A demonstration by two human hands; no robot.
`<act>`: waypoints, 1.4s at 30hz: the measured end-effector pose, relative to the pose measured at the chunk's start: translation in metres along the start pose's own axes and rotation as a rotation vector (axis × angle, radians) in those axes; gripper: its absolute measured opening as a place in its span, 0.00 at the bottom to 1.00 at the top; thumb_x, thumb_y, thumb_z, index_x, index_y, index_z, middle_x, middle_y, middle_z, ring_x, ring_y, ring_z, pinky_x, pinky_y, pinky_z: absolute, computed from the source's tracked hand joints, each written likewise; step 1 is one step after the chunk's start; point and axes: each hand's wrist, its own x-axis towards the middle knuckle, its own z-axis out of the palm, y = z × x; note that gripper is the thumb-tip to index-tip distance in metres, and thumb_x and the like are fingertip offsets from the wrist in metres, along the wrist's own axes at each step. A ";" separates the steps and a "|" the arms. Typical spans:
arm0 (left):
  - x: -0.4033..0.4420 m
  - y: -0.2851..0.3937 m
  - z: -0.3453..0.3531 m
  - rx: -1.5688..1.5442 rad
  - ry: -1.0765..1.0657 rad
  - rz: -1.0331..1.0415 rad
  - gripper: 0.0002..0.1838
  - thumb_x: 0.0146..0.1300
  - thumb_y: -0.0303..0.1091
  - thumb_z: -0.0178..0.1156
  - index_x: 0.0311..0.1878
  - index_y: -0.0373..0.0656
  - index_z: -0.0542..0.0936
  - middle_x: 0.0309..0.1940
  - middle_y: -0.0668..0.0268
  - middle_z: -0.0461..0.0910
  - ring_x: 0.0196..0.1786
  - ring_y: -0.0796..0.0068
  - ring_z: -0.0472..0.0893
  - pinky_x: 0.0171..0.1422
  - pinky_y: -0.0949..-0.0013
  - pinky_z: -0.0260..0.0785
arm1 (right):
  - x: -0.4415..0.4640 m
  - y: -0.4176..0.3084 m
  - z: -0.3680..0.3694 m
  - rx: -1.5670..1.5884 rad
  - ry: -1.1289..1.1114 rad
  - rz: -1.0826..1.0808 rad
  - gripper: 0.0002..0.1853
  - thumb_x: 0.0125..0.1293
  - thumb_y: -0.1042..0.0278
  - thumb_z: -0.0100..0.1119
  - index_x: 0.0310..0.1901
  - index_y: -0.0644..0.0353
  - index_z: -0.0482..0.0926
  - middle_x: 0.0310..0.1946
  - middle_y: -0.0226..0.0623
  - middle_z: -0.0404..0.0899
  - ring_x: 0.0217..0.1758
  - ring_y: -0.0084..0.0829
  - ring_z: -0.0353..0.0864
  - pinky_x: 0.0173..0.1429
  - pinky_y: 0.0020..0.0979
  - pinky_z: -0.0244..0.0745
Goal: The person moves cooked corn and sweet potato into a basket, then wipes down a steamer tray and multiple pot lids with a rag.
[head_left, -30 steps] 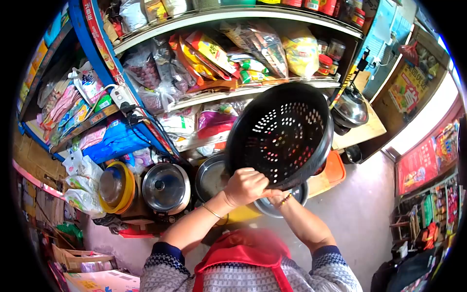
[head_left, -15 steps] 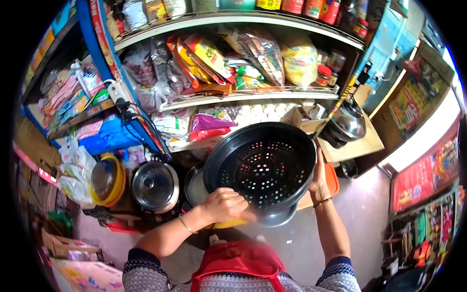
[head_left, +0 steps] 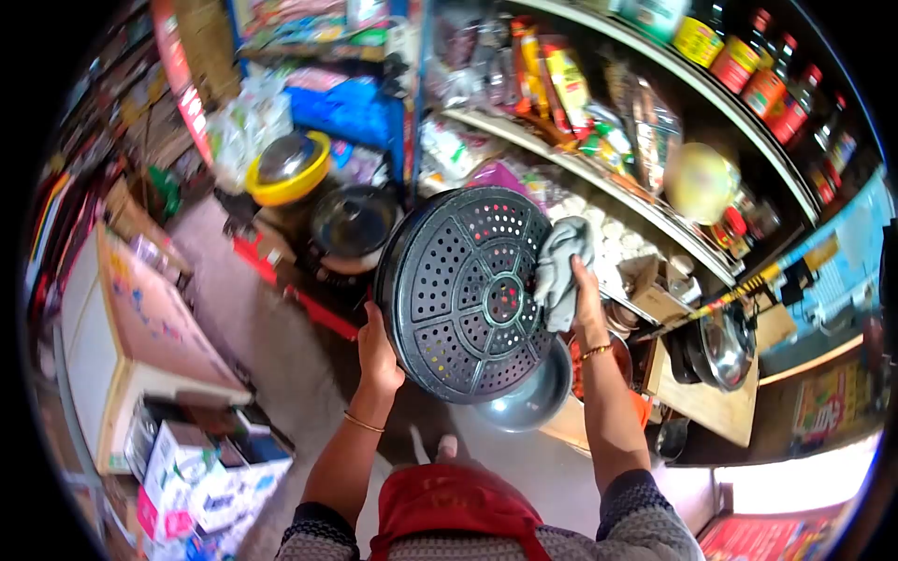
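A black steamer basket (head_left: 449, 318) with a perforated bottom is held up in front of me, its underside turned toward the camera. My left hand (head_left: 378, 351) grips its left rim, fingers mostly hidden behind it. In my right hand (head_left: 587, 299) is a crumpled grey cloth (head_left: 561, 266), which lies against the right side of the basket. Below the basket a grey basin (head_left: 533, 393) shows, partly covered by it.
A pot with a glass lid (head_left: 354, 222) stands left of the basket, beside a yellow basin (head_left: 290, 187). Shelves (head_left: 599, 159) with packets and bottles rise behind. A metal pan (head_left: 720, 351) sits on a wooden board at right. A cardboard box (head_left: 201, 477) is at lower left.
The steamer basket has been tipped so its underside faces me. My left hand has moved to its left rim. The grey cloth now shows in my right hand. The view has turned left.
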 end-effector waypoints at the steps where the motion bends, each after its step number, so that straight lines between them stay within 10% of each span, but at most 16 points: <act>1: 0.000 -0.011 -0.038 -0.085 -0.035 0.007 0.34 0.69 0.58 0.42 0.56 0.32 0.70 0.50 0.58 0.77 0.50 0.67 0.78 0.53 0.64 0.72 | 0.000 0.007 0.006 0.034 -0.070 0.111 0.27 0.65 0.58 0.54 0.61 0.65 0.64 0.49 0.41 0.76 0.50 0.33 0.76 0.55 0.33 0.72; 12: -0.230 -0.067 -0.334 -0.141 0.499 0.043 0.30 0.69 0.57 0.42 0.56 0.37 0.72 0.49 0.62 0.78 0.48 0.70 0.80 0.52 0.67 0.75 | -0.179 0.294 0.056 -0.494 -0.343 0.416 0.26 0.58 0.70 0.54 0.60 0.61 0.65 0.52 0.40 0.73 0.53 0.35 0.73 0.55 0.33 0.70; 19: -0.310 -0.215 -0.464 -0.252 0.878 -0.227 0.30 0.68 0.57 0.45 0.48 0.36 0.76 0.37 0.64 0.81 0.35 0.74 0.82 0.39 0.71 0.78 | -0.304 0.450 -0.052 -0.416 0.068 0.953 0.19 0.59 0.70 0.52 0.53 0.64 0.70 0.48 0.42 0.75 0.49 0.36 0.76 0.52 0.34 0.73; 28: -0.224 -0.421 -0.507 -0.475 0.722 -0.278 0.29 0.68 0.56 0.46 0.46 0.34 0.78 0.34 0.65 0.81 0.32 0.79 0.80 0.38 0.76 0.74 | -0.265 0.496 -0.266 -0.198 0.238 1.015 0.16 0.60 0.67 0.48 0.49 0.59 0.73 0.47 0.37 0.76 0.51 0.37 0.75 0.57 0.39 0.72; 35: -0.125 -0.507 -0.508 -0.391 0.636 -0.357 0.26 0.66 0.53 0.53 0.38 0.33 0.81 0.27 0.67 0.80 0.28 0.82 0.76 0.33 0.76 0.70 | -0.232 0.487 -0.294 -0.329 0.432 0.801 0.18 0.61 0.63 0.40 0.50 0.58 0.73 0.48 0.37 0.76 0.53 0.37 0.74 0.59 0.42 0.69; 40: -0.064 -0.507 -0.485 -0.506 0.542 -0.331 0.27 0.64 0.54 0.56 0.37 0.32 0.82 0.27 0.61 0.81 0.26 0.76 0.78 0.33 0.72 0.71 | -0.247 0.482 -0.320 -0.774 0.030 0.699 0.21 0.62 0.61 0.37 0.52 0.58 0.73 0.50 0.38 0.76 0.55 0.37 0.74 0.60 0.47 0.69; 42: -0.034 -0.512 -0.475 -0.457 0.545 -0.345 0.28 0.63 0.55 0.56 0.36 0.32 0.82 0.27 0.60 0.81 0.26 0.75 0.79 0.33 0.71 0.71 | -0.228 0.471 -0.366 0.576 0.500 1.301 0.19 0.63 0.59 0.38 0.50 0.58 0.74 0.47 0.37 0.78 0.53 0.35 0.76 0.58 0.47 0.70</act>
